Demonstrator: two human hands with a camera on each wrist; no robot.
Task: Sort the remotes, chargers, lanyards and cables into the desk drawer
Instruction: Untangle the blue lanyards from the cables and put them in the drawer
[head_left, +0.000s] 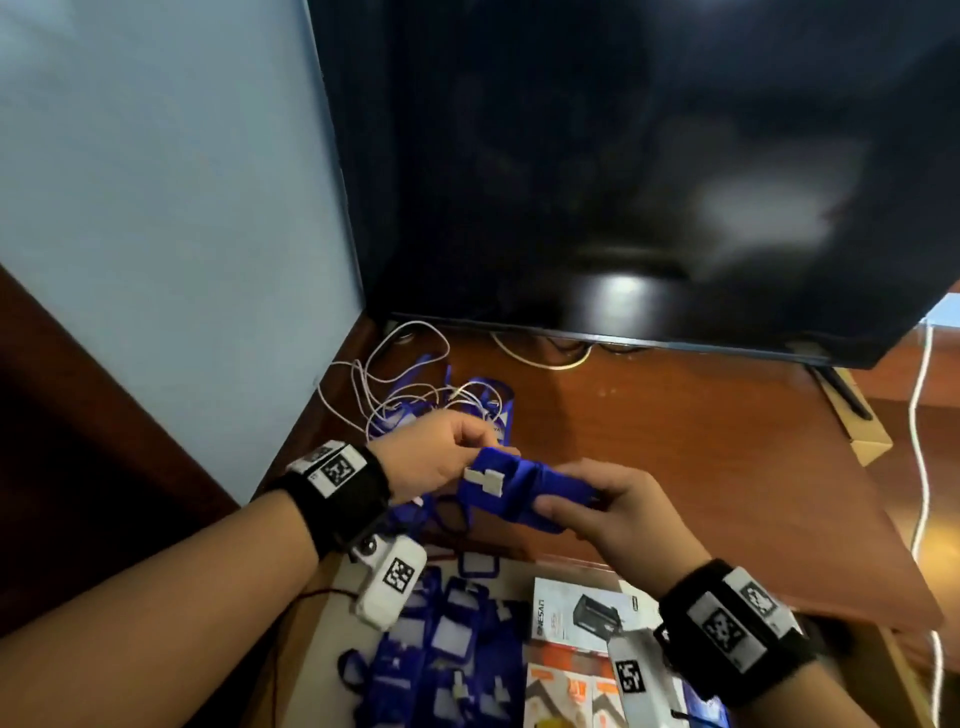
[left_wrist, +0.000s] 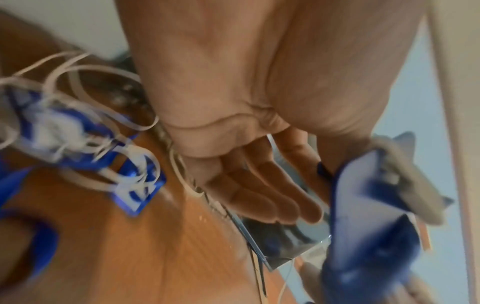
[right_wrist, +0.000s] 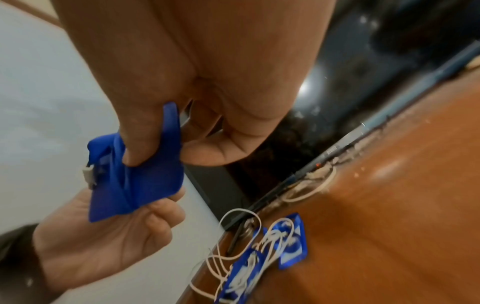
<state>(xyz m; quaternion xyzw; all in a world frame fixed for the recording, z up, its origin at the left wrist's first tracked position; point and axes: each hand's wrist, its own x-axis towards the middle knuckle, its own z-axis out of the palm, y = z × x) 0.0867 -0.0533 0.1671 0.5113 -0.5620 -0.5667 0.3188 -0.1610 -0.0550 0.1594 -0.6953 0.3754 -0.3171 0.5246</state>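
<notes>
A bunched blue lanyard (head_left: 519, 493) with a white clip (head_left: 485, 480) hangs between both hands above the desk's front edge. My left hand (head_left: 475, 447) pinches its left end. My right hand (head_left: 561, 499) grips the other end, thumb pressed into the fabric (right_wrist: 145, 185). In the left wrist view the lanyard (left_wrist: 363, 205) is blurred, beside my loosely extended fingers (left_wrist: 259, 195). A tangle of white cables and blue lanyards (head_left: 415, 400) lies on the desk behind my left hand. The open drawer (head_left: 332, 639) below holds several blue badge holders (head_left: 452, 649).
A dark TV screen (head_left: 623, 182) stands at the back of the wooden desk (head_left: 675, 441), with a blue wall (head_left: 156, 208) on the left. Product boxes (head_left: 582, 618) lie in the drawer's right part. A white cable (head_left: 922, 467) hangs at the far right.
</notes>
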